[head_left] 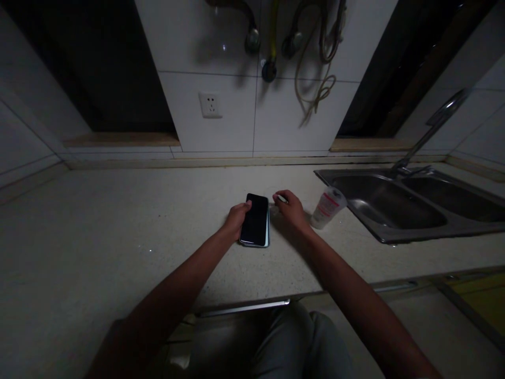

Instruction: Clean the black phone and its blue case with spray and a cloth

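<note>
A smartphone [254, 221] with a dark screen lies near the middle of the counter. A pale edge, perhaps a case or another flat thing, shows beneath its right side. My left hand [235, 218] grips the phone's left edge, thumb on top near the upper corner. To the right of the phone and apart from it, my right hand [291, 206] is closed, with thumb and fingers curled together. Something small and dark shows at those fingertips, too dim to name. Right of that hand stands a translucent plastic cup [328, 208] with red print.
A steel double sink [379, 231] with a tall faucet [430, 131] is set into the counter [98, 221] at the right. On the tiled wall are a power socket [210, 105], pipe fittings [269, 71] and a looped cord [321, 95]. A metal strip runs below the counter's front edge.
</note>
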Demonstrator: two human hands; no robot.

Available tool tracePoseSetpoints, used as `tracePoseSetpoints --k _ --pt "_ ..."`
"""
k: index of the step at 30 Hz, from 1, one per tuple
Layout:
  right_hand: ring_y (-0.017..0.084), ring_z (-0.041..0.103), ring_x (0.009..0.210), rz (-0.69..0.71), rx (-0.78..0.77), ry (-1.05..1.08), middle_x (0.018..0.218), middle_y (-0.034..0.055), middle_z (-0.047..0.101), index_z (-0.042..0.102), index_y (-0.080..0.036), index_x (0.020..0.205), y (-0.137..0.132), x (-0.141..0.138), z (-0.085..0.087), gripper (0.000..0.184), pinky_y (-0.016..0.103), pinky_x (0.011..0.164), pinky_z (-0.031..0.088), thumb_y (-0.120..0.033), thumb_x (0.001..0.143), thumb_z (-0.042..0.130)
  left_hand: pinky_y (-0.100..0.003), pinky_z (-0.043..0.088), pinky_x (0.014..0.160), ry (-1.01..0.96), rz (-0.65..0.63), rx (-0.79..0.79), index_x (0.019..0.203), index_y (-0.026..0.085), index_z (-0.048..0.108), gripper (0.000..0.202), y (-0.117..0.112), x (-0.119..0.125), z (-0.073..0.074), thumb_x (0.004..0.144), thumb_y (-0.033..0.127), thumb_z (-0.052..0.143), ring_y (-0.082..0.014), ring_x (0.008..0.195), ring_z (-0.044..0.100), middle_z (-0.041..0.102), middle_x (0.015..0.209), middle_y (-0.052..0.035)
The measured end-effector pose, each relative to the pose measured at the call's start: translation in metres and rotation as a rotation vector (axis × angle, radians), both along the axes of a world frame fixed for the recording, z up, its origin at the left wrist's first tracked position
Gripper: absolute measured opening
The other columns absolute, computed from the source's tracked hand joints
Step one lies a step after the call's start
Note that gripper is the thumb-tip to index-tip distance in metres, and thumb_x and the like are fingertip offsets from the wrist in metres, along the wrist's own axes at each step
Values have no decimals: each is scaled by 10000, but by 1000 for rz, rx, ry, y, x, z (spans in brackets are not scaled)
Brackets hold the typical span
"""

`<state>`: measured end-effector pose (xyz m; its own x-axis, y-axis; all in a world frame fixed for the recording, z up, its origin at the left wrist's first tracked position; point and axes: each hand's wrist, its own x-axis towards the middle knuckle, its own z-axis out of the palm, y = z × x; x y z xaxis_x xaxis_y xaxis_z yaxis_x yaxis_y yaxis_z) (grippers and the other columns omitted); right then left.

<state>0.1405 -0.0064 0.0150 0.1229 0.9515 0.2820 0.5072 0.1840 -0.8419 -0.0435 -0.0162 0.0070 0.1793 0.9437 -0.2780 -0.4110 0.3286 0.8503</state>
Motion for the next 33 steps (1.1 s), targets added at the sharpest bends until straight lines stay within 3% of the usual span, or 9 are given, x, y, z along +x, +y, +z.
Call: tracePoseSetpoints --k 3,6,11,14,17,22,25,29,33 --pt "242 628 1111 -86 -12 -186 1252 140 671 619 -153 1219 -5 8 9 430 363 971 461 -442 908 547 -323 532 659 -15 -4 -26 854 127 637 208 0 -1 2 847 325 701 -188 599 660 689 709 -77" --pt "286 602 1208 -66 -110 -357 1385 182 598 570 -137 1345 -11 9 16 578 390 1022 438 -499 894 599 -343 547 672 -11 -17 -94 864 137 632 161 -1 -1 9 908 291 616 -198 615 671 700 712 -85" --pt "320 545 1303 -66 -105 -454 1420 183 578 576 -137 1358 -16 9 22 611 445 1095 390 -542 901 599 -354 566 732 -37 -5 -195 887 136 642 162 -2 -1 18 931 281 584 -208 671 692 720 735 -92" --pt "306 562 1276 -66 17 -370 1380 179 606 625 -140 1282 -14 9 20 494 446 1078 417 -462 907 605 -357 567 776 -79 13 -201 903 120 649 142 -1 -2 18 916 258 614 -203 672 694 724 748 -94" --pt "264 664 1074 24 88 -158 1223 146 688 674 -157 1157 -10 6 16 387 408 940 517 -440 904 600 -372 563 826 -123 9 -183 947 97 654 130 2 -3 15 911 216 616 -206 689 702 734 776 -108" --pt "180 682 658 186 -255 161 1001 126 726 645 -142 1067 -10 -1 15 312 297 556 526 -410 910 610 -422 536 921 -153 -42 -173 1081 59 654 246 4 -7 11 903 229 636 -265 834 729 744 838 -157" --pt "148 622 517 354 -424 252 797 93 712 629 -147 943 -13 -4 15 216 277 475 500 -361 917 614 -459 533 923 -154 -102 -179 1138 58 642 305 3 -9 11 904 254 639 -292 868 732 747 878 -178" --pt "136 568 447 442 -472 300 548 19 622 597 -164 809 -11 -3 10 184 254 452 474 -308 855 702 -496 536 911 -162 -159 -198 1130 68 638 335 1 -7 13 914 323 620 -322 911 728 745 883 -186" --pt "107 515 432 409 -407 399 510 -11 565 572 -169 726 -6 -3 3 238 233 441 419 -332 832 710 -467 552 901 -228 -90 -205 995 105 643 266 2 -7 18 941 353 563 -290 883 729 727 803 -130"
